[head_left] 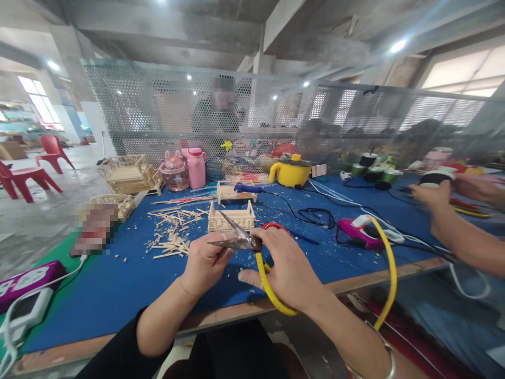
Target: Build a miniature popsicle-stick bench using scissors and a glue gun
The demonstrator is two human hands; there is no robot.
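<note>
Scissors [240, 243] sit in my right hand [286, 263] on the head camera, blades spread and pointing left, above the near side of the blue table [138, 289]. My left hand [207, 263] curls its fingers just beside the blades; I cannot tell whether it grips anything. Right behind both hands I see a small wooden frame [236, 218], with a blue glue gun [250, 188] farther back. Loose wood sticks [169, 248] lie to the left. A co-worker's hand [436, 193] reaches in at far right.
</note>
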